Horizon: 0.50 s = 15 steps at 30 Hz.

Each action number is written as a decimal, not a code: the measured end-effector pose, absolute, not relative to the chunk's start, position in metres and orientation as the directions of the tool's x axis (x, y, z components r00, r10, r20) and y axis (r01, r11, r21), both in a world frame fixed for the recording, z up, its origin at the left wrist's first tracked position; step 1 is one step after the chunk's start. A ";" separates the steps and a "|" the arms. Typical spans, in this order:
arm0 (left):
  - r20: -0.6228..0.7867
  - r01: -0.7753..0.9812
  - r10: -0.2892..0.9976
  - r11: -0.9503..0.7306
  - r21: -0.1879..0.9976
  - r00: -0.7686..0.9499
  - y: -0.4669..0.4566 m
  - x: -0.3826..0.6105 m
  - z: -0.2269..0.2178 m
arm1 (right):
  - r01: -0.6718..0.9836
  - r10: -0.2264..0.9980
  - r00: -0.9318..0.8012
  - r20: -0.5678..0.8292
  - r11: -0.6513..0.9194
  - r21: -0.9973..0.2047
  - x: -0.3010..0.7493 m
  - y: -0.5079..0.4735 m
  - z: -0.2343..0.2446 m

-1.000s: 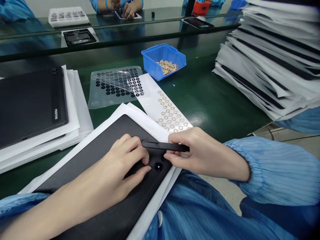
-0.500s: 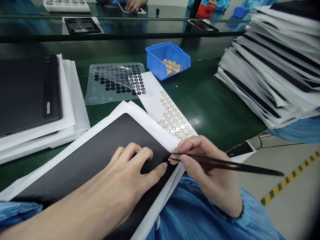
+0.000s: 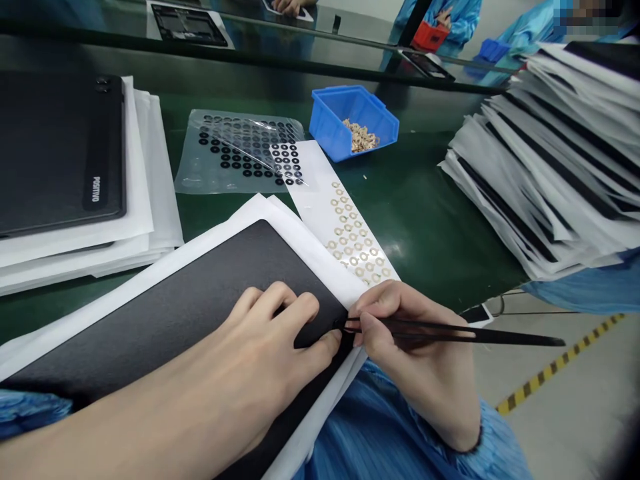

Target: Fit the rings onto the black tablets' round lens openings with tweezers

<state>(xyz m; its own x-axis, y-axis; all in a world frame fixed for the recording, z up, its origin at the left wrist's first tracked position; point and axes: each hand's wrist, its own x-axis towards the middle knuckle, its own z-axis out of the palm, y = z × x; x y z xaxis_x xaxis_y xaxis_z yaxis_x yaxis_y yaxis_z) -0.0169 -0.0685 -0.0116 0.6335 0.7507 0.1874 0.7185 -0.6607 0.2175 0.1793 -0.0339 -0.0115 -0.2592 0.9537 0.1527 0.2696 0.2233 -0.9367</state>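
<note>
Both hands meet at the corner of the black tablet (image 3: 200,300) in my feed. Black tweezers (image 3: 500,337) are pinched between the thumb and fingers of the right hand (image 3: 415,370); their tips reach the tablet's corner, close to the left thumb, and the other end juts out to the right. I can't make out whether the tips grip anything. Bent and resting on the tablet, the left hand (image 3: 280,347) hides most of its fingertips from me, so I can't tell if it pinches something.

I see the tablet lying aslant on white sheets (image 3: 240,217), near the green tabletop (image 3: 425,207). Just beyond is a white strip of gold rings (image 3: 320,193), its far end meeting a clear plastic sheet of black rings (image 3: 240,150). Behind the strip I have a blue bin (image 3: 325,123) with small gold-coloured parts (image 3: 363,138) inside.

To my left, a POSITIVO-marked tablet (image 3: 50,147) tops a paper-layered pile. On my right rises a leaning stack of dark panels and white sheets (image 3: 545,167). Across the bench I catch a co-worker's hand (image 3: 289,7) and a red bin (image 3: 429,37).
</note>
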 end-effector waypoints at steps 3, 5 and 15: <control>0.184 0.722 0.753 -0.658 0.214 0.632 -0.066 -0.014 -0.005 | 0.320 0.955 -0.262 0.142 0.224 -0.921 0.179 -0.034 -0.009; 0.163 0.725 0.756 -0.654 0.215 0.634 -0.066 -0.012 -0.003 | 0.349 0.955 -0.268 0.131 0.222 -0.910 0.178 -0.035 -0.007; 0.134 0.728 0.754 -0.656 0.202 0.643 -0.067 -0.009 -0.002 | 0.388 0.935 -0.336 0.115 0.248 -0.887 0.177 -0.031 0.002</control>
<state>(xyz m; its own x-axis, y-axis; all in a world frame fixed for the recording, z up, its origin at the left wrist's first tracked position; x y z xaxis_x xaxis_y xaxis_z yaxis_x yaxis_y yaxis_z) -0.0092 -0.0670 -0.0021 0.6426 0.7545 0.1336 0.7276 -0.6555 0.2023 0.1775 -0.0308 0.0024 -0.3356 0.9350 0.1149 0.3882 0.2484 -0.8875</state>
